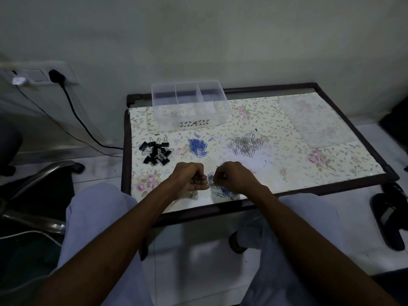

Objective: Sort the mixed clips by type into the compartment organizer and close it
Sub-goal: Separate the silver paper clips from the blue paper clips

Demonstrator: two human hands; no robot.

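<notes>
A clear three-compartment organizer [189,104] stands open at the back of the floral table; its compartments look bare. In front of it lie three sorted piles: black binder clips [156,153], blue paper clips [198,146] and silver paper clips [245,144]. A small mixed pile of blue and silver paper clips [223,192] lies near the front edge. My left hand [191,178] is cupped and holds several silver clips. My right hand [234,177] pinches at clips over the mixed pile; what it pinches is too small to make out.
The clear lid [315,120] lies flat on the right of the table. The dark table frame [220,208] runs along the front edge. A chair armrest [39,175] and a plugged cable [75,113] are at left, sandals [389,219] at right.
</notes>
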